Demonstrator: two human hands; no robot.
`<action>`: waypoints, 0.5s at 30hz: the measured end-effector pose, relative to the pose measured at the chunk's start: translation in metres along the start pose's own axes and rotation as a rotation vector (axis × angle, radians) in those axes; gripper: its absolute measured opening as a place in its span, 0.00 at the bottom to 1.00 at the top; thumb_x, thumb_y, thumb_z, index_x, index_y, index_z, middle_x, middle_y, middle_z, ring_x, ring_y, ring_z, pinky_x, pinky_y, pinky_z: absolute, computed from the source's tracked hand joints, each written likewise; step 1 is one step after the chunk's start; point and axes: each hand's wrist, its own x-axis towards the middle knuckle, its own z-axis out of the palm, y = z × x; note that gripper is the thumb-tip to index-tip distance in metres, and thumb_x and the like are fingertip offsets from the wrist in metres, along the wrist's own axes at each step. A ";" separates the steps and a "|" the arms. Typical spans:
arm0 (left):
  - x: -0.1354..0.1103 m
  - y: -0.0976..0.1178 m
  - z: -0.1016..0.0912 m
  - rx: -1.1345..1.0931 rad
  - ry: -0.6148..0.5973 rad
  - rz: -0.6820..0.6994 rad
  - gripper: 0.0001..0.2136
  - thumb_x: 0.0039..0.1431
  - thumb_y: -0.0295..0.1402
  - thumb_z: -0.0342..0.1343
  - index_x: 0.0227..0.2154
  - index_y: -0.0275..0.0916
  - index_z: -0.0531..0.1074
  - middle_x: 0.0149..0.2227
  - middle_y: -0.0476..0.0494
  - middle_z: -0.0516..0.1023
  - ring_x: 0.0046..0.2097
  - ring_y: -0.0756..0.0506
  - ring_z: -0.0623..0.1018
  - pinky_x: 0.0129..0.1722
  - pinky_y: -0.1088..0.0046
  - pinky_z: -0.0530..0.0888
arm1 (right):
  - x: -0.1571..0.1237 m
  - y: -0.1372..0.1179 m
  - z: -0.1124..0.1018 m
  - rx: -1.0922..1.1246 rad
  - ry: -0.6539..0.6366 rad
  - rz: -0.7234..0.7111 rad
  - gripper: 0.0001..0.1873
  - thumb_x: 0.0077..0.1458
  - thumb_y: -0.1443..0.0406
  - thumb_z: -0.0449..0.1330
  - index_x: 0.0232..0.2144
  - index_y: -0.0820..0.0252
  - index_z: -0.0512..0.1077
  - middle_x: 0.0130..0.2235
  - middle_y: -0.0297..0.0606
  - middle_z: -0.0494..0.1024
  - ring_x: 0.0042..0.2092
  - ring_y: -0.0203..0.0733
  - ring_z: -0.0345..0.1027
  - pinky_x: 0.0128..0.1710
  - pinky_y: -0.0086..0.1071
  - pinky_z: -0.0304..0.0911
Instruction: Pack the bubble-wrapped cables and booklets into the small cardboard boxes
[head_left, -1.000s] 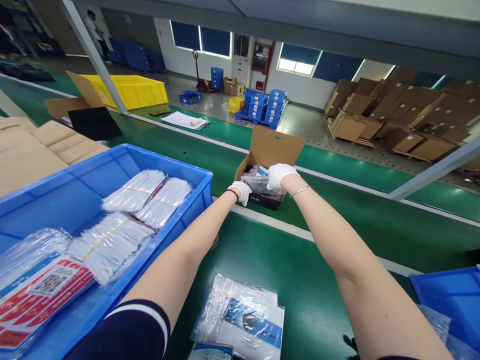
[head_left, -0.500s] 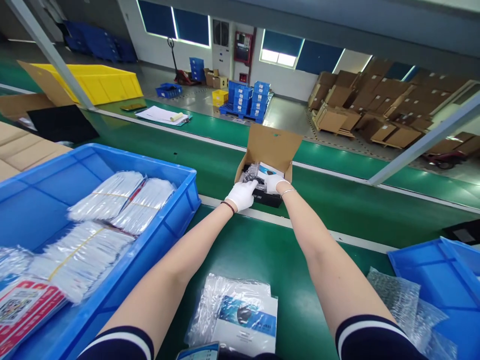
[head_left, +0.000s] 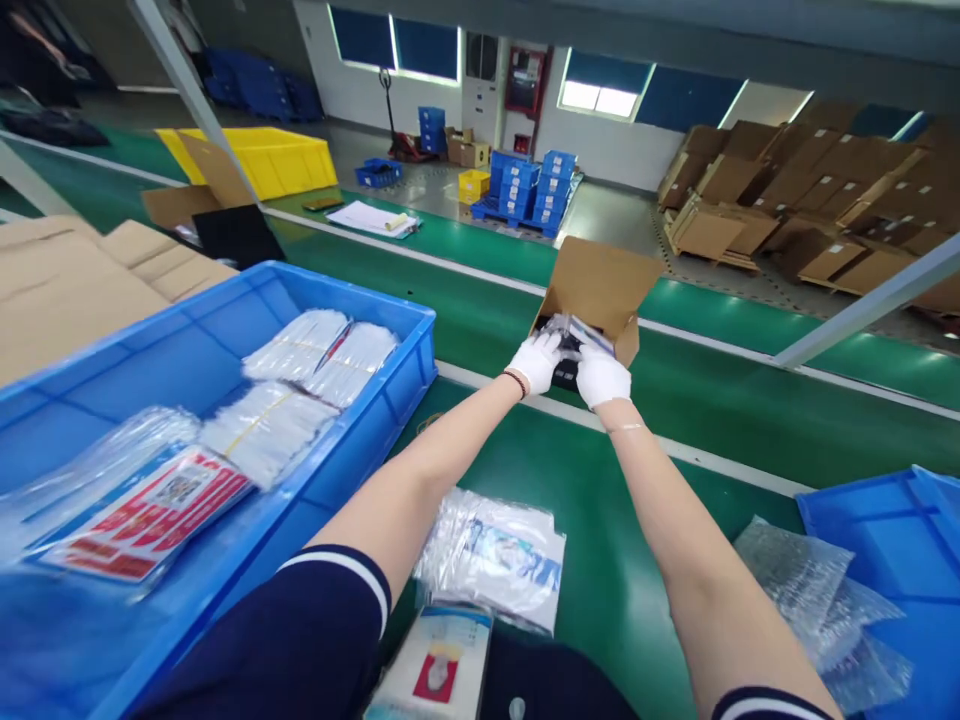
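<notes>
A small open cardboard box [head_left: 602,282] stands on the green conveyor belt [head_left: 720,400], its lid flap raised at the back. Inside lie plastic-wrapped items [head_left: 566,330] over a black part. Both my hands wear white gloves and reach to the box's near edge. My left hand [head_left: 534,361] has its fingers curled on the plastic-wrapped contents at the box's front left. Beside it, my right hand [head_left: 601,376] grips the front right edge of the box with its fingers closed.
A large blue bin [head_left: 225,330] at the left holds bundled white packets [head_left: 319,350] and a red-and-white leaflet [head_left: 146,512]. Bagged booklets [head_left: 495,550] lie on the green bench near me. Another blue bin [head_left: 892,530] with bubble wrap [head_left: 806,585] sits at the right. Flat cardboard [head_left: 82,280] is stacked far left.
The box has shifted right along the belt. My right hand came out of the box to its front edge, and my left hand stayed on the contents.
</notes>
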 end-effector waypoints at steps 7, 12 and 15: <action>-0.085 -0.009 0.001 -0.394 0.412 -0.106 0.23 0.64 0.36 0.49 0.62 0.39 0.63 0.70 0.38 0.51 0.69 0.37 0.56 0.66 0.56 0.58 | -0.194 -0.033 0.052 0.263 -0.332 -0.067 0.46 0.52 0.44 0.62 0.65 0.60 0.58 0.50 0.52 0.75 0.49 0.59 0.71 0.44 0.43 0.67; -0.151 0.006 -0.030 -0.615 0.404 -0.152 0.21 0.64 0.42 0.50 0.57 0.40 0.71 0.68 0.41 0.59 0.65 0.37 0.65 0.65 0.57 0.61 | -0.233 -0.006 0.078 0.764 -0.368 0.165 0.34 0.52 0.54 0.62 0.59 0.59 0.65 0.39 0.41 0.78 0.39 0.49 0.74 0.40 0.40 0.68; -0.183 0.033 -0.043 -0.695 0.297 -0.096 0.20 0.61 0.43 0.54 0.52 0.41 0.76 0.68 0.44 0.60 0.65 0.37 0.65 0.66 0.60 0.60 | -0.235 0.020 0.073 1.061 -0.127 0.349 0.21 0.52 0.50 0.60 0.42 0.58 0.72 0.28 0.34 0.76 0.28 0.44 0.69 0.30 0.37 0.67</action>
